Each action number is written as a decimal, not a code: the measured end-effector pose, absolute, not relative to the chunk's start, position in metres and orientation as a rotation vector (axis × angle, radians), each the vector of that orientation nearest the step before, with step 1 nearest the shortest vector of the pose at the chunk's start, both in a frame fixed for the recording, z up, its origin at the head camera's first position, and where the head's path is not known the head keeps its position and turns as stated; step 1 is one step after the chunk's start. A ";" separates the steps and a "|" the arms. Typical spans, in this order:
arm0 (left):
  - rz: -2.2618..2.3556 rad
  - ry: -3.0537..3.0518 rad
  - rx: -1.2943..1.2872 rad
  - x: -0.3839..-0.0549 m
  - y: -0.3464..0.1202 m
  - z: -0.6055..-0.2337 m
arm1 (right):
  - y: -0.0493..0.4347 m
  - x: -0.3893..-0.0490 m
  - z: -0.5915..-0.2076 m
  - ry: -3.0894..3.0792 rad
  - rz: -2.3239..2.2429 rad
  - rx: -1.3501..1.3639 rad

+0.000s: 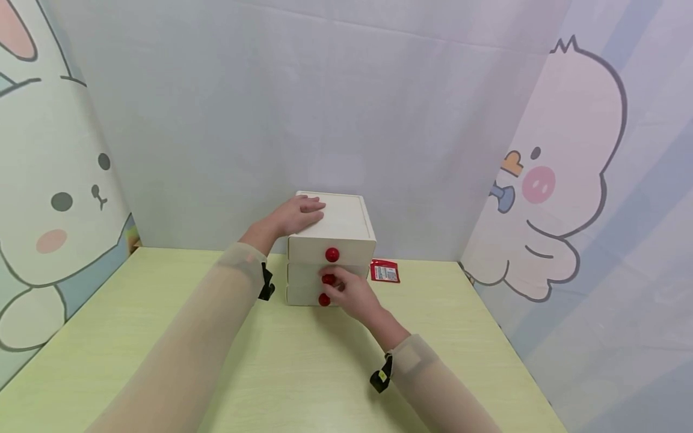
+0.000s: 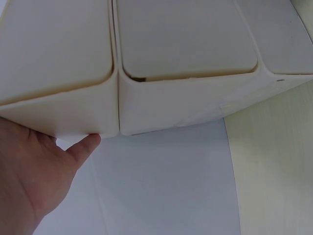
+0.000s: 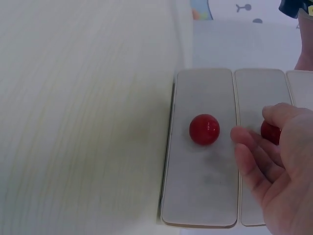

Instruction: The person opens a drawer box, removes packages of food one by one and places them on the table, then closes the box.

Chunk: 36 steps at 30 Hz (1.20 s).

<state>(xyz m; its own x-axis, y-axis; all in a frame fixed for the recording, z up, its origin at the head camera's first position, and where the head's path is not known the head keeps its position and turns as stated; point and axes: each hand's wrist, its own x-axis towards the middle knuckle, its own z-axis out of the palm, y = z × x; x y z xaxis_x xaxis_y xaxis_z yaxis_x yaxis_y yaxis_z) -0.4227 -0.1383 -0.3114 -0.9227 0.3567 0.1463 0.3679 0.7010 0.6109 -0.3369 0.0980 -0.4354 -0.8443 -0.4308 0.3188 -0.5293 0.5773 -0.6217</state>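
A white box of three stacked drawers (image 1: 346,218) stands at the back of the table, each drawer with a round red knob. My left hand (image 1: 298,215) rests on the left part of its top with fingers extended. In the left wrist view the thumb of that hand (image 2: 44,171) lies along the box's edge. My right hand (image 1: 356,296) pinches the middle red knob (image 3: 270,131) between thumb and fingers. The top knob (image 1: 332,254) sits just above this hand. Below it shows the bottom knob (image 3: 204,129), which the fingers leave free.
A red packet with a white label (image 1: 385,272) lies on the pale yellow table (image 1: 271,373), right of the box. A grey-white curtain (image 1: 325,108) hangs close behind. Cartoon-printed sheets (image 1: 574,150) flank the table on both sides.
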 end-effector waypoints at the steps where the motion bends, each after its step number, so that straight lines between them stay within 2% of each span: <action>1: -1.038 -2.883 -0.613 -0.423 -0.138 -0.311 | 0.098 -0.337 -0.435 -2.664 1.109 0.819; 36: -1.025 -2.894 -0.627 -0.424 -0.139 -0.314 | 0.104 -0.321 -0.431 -2.676 1.008 0.903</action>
<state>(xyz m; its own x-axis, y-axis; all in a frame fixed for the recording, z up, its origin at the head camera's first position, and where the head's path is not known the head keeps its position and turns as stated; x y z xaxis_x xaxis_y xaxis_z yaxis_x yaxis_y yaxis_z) -0.4245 -0.1393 -0.3138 -0.9198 0.3669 0.1387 0.3724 0.7058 0.6026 -0.3210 0.1040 -0.4305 -0.8095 -0.4869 0.3281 -0.5824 0.5950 -0.5538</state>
